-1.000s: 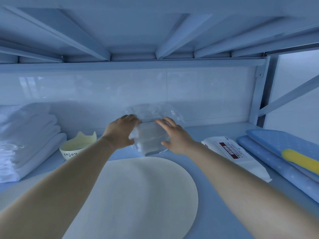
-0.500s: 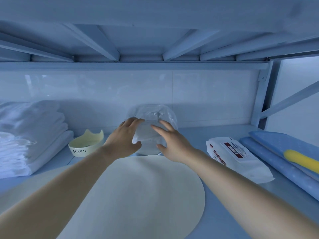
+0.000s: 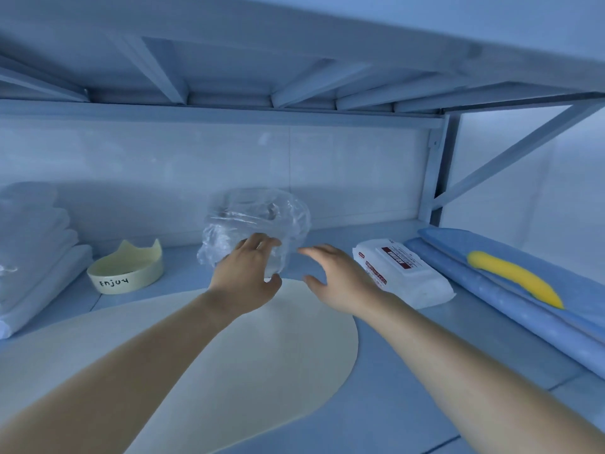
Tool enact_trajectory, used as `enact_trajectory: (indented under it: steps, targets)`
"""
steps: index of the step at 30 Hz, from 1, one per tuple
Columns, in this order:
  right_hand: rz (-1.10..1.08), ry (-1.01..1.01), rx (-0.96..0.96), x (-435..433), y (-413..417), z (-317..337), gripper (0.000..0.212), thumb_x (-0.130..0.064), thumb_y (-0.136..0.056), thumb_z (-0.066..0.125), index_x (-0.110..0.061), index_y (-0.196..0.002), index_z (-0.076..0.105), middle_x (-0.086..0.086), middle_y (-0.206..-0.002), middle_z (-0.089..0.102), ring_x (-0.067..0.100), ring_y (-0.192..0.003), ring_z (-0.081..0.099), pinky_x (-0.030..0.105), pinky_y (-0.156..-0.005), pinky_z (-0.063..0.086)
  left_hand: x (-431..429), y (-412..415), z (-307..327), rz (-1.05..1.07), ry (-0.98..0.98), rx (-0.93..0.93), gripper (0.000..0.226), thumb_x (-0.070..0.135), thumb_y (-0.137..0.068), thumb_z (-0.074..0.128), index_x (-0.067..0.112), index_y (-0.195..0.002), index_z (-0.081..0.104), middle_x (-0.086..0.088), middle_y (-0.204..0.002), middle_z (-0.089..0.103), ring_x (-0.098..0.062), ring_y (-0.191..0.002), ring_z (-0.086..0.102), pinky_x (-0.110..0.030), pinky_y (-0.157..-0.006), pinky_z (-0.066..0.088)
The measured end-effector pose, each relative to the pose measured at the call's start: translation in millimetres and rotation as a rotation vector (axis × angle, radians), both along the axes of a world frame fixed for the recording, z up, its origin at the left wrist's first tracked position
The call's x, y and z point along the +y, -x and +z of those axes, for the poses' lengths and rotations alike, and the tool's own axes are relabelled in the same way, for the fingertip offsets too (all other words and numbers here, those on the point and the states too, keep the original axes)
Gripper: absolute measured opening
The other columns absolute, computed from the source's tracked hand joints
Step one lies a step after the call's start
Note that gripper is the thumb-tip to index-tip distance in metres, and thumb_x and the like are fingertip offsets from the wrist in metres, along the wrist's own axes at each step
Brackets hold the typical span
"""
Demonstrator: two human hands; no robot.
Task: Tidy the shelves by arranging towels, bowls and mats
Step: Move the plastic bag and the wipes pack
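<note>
Head view: a crumpled clear plastic bag (image 3: 258,221) stands at the middle back of the shelf (image 3: 409,371), close to the rear wall and just behind the far edge of the round cream mat (image 3: 235,355); what it holds is too clear and blurred to make out. The left hand (image 3: 245,273) lies against the bag's lower front, fingers curved on the film and thumb underneath; whether it truly clasps the bag or only steadies it I cannot tell. The right hand (image 3: 334,276) hangs just beside the bag, apart from it, fingers spread and holding nothing.

The bag looks light, thin and slippery, likely to crumple or slide under a one-sided push; I judge it best taken from both sides low down, cupping the contents and not the loose film on top. The mat seems flat and floppy, better lifted at its edge with two hands. The folded white towels (image 3: 36,250) at far left are soft and would slump unless carried from beneath.

Writing: the small cream bowl (image 3: 126,273) with two ear-like points, between towels and bag, reads "Enjoy"; the white pack of wipes (image 3: 402,273) beside the right hand bears a red label whose print is too small to read.
</note>
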State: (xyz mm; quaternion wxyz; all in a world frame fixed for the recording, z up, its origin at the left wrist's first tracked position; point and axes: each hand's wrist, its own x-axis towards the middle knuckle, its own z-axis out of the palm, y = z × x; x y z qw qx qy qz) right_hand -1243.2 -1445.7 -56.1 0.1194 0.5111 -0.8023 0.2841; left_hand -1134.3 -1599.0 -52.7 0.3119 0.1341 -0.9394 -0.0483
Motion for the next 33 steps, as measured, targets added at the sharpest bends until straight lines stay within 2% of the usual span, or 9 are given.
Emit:
enact_trajectory:
  steps: [2,5,10,15,19,22,26,29,33]
  targets:
    - [-0.045,0.004,-0.001,16.0,-0.9,-6.3,0.044,-0.025,-0.090,0.055,-0.023,-0.132,0.046,-0.002,-0.133,0.050,0.020,-0.121,0.047,0.038,-0.097,0.043,12.5,4.9,-4.2,-0.053,-0.038,-0.008,0.051,0.028,-0.080,0.059,0.028,-0.128,0.043,0.009,-0.129,0.045,-0.018,-0.113,0.048,-0.032,-0.077,0.047]
    - [-0.094,0.004,-0.006,37.5,-1.2,-13.1,0.040,-0.025,-0.089,0.056,-0.022,-0.129,0.051,-0.004,-0.130,0.053,0.015,-0.121,0.048,0.034,-0.099,0.042,31.2,12.8,-9.7,-0.125,-0.102,-0.042,0.050,0.030,-0.081,0.058,0.029,-0.128,0.041,0.009,-0.126,0.048,-0.018,-0.110,0.052,-0.036,-0.080,0.050]
    - [-0.146,0.032,-0.014,69.1,1.7,-16.5,0.030,-0.024,-0.088,0.059,-0.021,-0.117,0.060,-0.006,-0.121,0.058,0.012,-0.115,0.052,0.029,-0.095,0.043,56.6,23.2,-15.6,-0.206,-0.125,-0.075,0.040,0.033,-0.081,0.057,0.033,-0.120,0.045,0.015,-0.106,0.056,-0.011,-0.098,0.057,-0.027,-0.077,0.047]
    - [-0.194,0.038,-0.028,100.7,8.4,-21.1,0.021,-0.024,-0.087,0.061,-0.022,-0.107,0.066,-0.006,-0.115,0.062,0.013,-0.111,0.055,0.032,-0.091,0.046,79.0,32.2,-18.0,-0.225,-0.126,-0.105,0.020,0.034,-0.082,0.055,0.035,-0.102,0.057,0.019,-0.093,0.059,-0.007,-0.093,0.057,-0.023,-0.072,0.044]
    - [-0.224,0.040,-0.046,130.1,17.5,-25.0,0.020,-0.025,-0.086,0.061,-0.024,-0.105,0.066,-0.007,-0.112,0.064,0.014,-0.110,0.056,0.036,-0.089,0.048,105.3,43.3,-20.8,-0.244,-0.125,-0.143,0.013,0.036,-0.082,0.054,0.035,-0.093,0.060,0.018,-0.095,0.060,-0.008,-0.094,0.057,-0.028,-0.076,0.049]
    - [-0.245,0.042,-0.057,152.7,28.3,-24.8,0.022,-0.025,-0.085,0.062,-0.024,-0.107,0.065,-0.007,-0.115,0.063,0.015,-0.111,0.054,0.037,-0.088,0.048,128.6,55.5,-24.4,-0.248,-0.131,-0.139,0.013,0.036,-0.082,0.055,0.036,-0.094,0.060,0.019,-0.094,0.055,-0.009,-0.095,0.056,-0.026,-0.073,0.046]
    - [-0.227,0.093,-0.065,176.1,45.5,-28.7,0.025,-0.022,-0.084,0.064,-0.020,-0.109,0.065,-0.005,-0.116,0.061,0.015,-0.110,0.053,0.032,-0.089,0.046,161.7,75.2,-33.7,-0.234,-0.124,-0.081,0.023,0.034,-0.081,0.057,0.032,-0.104,0.058,0.012,-0.111,0.055,-0.015,-0.101,0.055,-0.027,-0.071,0.045]
    - [-0.223,0.133,-0.064,185.8,58.1,-37.3,0.027,-0.020,-0.083,0.065,-0.018,-0.110,0.064,-0.003,-0.116,0.059,0.017,-0.107,0.053,0.028,-0.089,0.043,181.8,92.1,-42.2,-0.129,-0.099,-0.018,0.033,0.035,-0.082,0.058,0.030,-0.114,0.054,0.010,-0.122,0.052,-0.018,-0.103,0.054,-0.029,-0.067,0.046]
    - [-0.198,0.084,-0.104,187.6,73.1,-50.4,0.034,-0.015,-0.082,0.064,-0.016,-0.116,0.061,0.002,-0.118,0.055,0.022,-0.113,0.051,0.034,-0.094,0.043,196.0,100.5,-60.1,-0.018,-0.194,0.014,0.043,0.032,-0.082,0.057,0.029,-0.123,0.047,0.007,-0.128,0.047,-0.022,-0.104,0.054,-0.029,-0.066,0.044]
